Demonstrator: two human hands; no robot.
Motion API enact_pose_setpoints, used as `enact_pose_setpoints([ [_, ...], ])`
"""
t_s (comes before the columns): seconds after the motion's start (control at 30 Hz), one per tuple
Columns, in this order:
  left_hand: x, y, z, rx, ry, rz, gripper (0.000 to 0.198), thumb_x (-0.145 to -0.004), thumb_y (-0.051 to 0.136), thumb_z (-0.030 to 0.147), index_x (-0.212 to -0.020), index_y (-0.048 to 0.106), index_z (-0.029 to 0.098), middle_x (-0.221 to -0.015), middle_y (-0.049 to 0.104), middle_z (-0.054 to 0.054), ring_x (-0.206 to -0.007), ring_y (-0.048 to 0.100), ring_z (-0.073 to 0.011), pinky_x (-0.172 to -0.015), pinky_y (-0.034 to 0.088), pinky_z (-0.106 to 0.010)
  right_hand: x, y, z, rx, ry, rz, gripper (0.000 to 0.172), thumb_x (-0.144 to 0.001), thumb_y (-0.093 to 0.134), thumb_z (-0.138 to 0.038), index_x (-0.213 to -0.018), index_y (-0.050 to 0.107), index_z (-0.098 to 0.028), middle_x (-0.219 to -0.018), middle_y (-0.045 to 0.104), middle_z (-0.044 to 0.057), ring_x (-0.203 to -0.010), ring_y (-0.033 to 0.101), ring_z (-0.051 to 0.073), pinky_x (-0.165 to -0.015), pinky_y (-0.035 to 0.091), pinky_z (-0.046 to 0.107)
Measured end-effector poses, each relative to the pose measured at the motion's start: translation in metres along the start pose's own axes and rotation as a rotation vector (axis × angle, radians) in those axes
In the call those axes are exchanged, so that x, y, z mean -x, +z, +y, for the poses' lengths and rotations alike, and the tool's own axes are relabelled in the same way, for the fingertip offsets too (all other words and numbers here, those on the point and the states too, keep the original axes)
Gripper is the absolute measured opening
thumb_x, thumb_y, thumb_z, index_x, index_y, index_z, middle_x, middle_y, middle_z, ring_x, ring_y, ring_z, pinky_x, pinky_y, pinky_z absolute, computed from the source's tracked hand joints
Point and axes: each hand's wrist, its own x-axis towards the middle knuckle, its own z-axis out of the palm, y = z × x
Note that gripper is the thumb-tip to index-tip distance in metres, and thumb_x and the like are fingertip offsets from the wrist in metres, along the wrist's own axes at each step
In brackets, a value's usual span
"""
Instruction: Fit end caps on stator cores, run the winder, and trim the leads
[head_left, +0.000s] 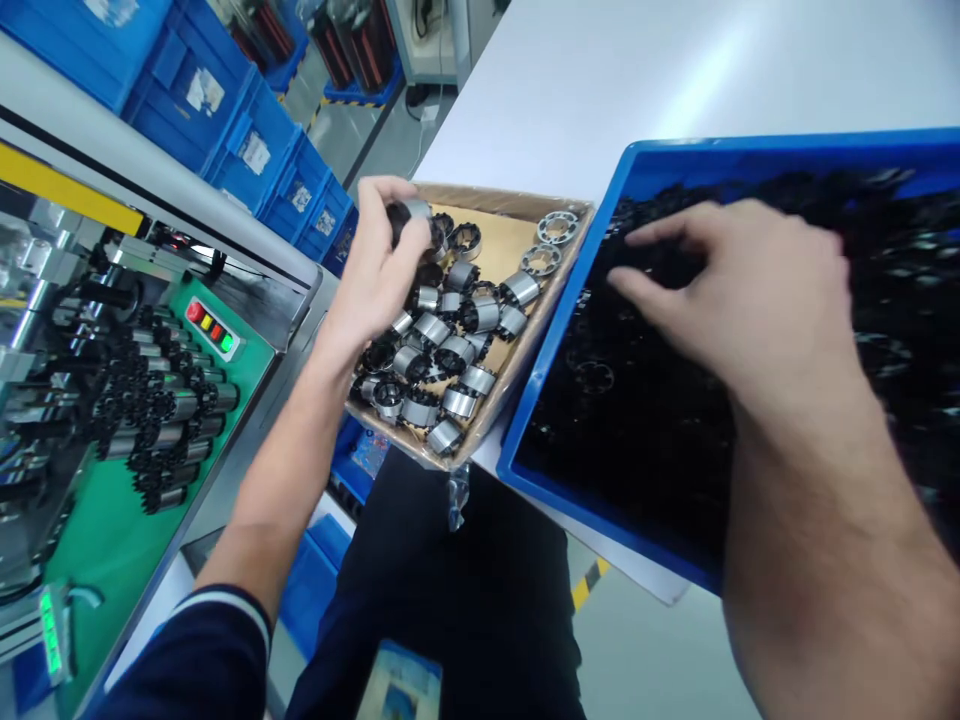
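Note:
My left hand point(382, 260) is closed around a motor stator core point(412, 210), a short silvery cylinder with black end parts, above the far left corner of a shallow cardboard box point(517, 212). Lying in the box are several similar stator cores point(480, 315), mostly tipped on their sides. Two pale toothed rings point(557, 228) lie along the box's right side. My right hand point(757, 290) hovers over a blue bin point(570, 300) filled with small black parts point(637, 410). Its thumb and index finger are apart, with nothing visible between them.
At left, a machine with a green bed point(112, 545) carries several rows of stator cores point(169, 400) and a button panel point(214, 328). Blue crates point(247, 150) stand behind it. The box and bin rest on a white table point(570, 90); my legs point(457, 600) are below.

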Motion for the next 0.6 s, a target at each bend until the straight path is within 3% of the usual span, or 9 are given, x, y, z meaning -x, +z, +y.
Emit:
enact_pose_setpoints([
  [0.1,-0.06,-0.011,-0.025,-0.189,-0.017,-0.059,0.042,-0.098,0.09,0.063,-0.126,0.076,0.035,-0.134,0.076,-0.013,-0.134,0.066,-0.0425,-0.118,0.054,-0.053,-0.008,0.007,0.021,0.311,0.129,-0.334,0.068,-0.111,0.092,-0.048,-0.167,0.078,-0.012,-0.163,0.075,0.035,-0.144,0.076,0.054,-0.121,0.064,0.068],
  [0.17,-0.089,-0.01,-0.036,-0.315,-0.028,-0.112,0.034,-0.09,0.087,0.055,-0.118,0.08,0.037,-0.129,0.078,-0.014,-0.138,0.062,-0.0472,-0.119,0.054,-0.056,-0.008,0.014,0.028,0.322,0.105,-0.4,0.072,-0.112,0.092,-0.049,-0.171,0.072,-0.012,-0.166,0.071,0.036,-0.149,0.071,0.055,-0.121,0.063,0.065],
  [0.23,-0.108,-0.007,-0.042,-0.434,-0.05,-0.159,0.031,-0.085,0.083,0.05,-0.112,0.081,0.037,-0.127,0.081,-0.014,-0.137,0.062,-0.0483,-0.121,0.052,-0.057,-0.007,0.018,0.033,0.301,0.082,-0.385,0.065,-0.112,0.092,-0.043,-0.168,0.074,-0.017,-0.166,0.07,0.032,-0.15,0.069,0.056,-0.118,0.063,0.064],
  [0.37,-0.118,-0.006,-0.044,-0.627,-0.16,-0.318,0.036,-0.086,0.086,0.052,-0.116,0.082,0.032,-0.123,0.084,-0.011,-0.119,0.07,-0.0426,-0.117,0.051,-0.054,-0.008,0.017,0.037,0.286,0.105,-0.428,0.045,-0.111,0.09,-0.04,-0.153,0.085,-0.026,-0.157,0.073,0.027,-0.141,0.073,0.056,-0.11,0.066,0.064],
  [0.47,-0.117,-0.013,-0.039,-0.716,-0.212,-0.422,0.033,-0.092,0.084,0.058,-0.108,0.083,0.03,-0.117,0.083,-0.012,-0.116,0.07,-0.0417,-0.114,0.05,-0.053,-0.009,0.01,0.031,0.314,0.16,-0.516,0.032,-0.117,0.08,-0.04,-0.144,0.091,-0.027,-0.158,0.073,0.027,-0.142,0.075,0.057,-0.11,0.067,0.068],
  [0.53,-0.112,-0.015,-0.031,-0.728,-0.221,-0.41,0.033,-0.093,0.085,0.062,-0.104,0.084,0.031,-0.116,0.082,-0.014,-0.12,0.068,-0.0436,-0.114,0.049,-0.054,-0.009,0.004,0.025,0.307,0.163,-0.554,0.026,-0.118,0.075,-0.031,-0.137,0.092,-0.026,-0.155,0.076,0.027,-0.137,0.079,0.053,-0.113,0.067,0.067],
  [0.6,-0.103,-0.008,-0.017,-0.678,-0.17,-0.319,0.035,-0.09,0.089,0.064,-0.106,0.087,0.033,-0.121,0.082,-0.016,-0.126,0.064,-0.0473,-0.113,0.05,-0.056,-0.009,0.0,0.022,0.276,0.133,-0.574,0.024,-0.115,0.073,-0.021,-0.127,0.093,-0.025,-0.146,0.081,0.024,-0.128,0.082,0.047,-0.114,0.067,0.063],
])
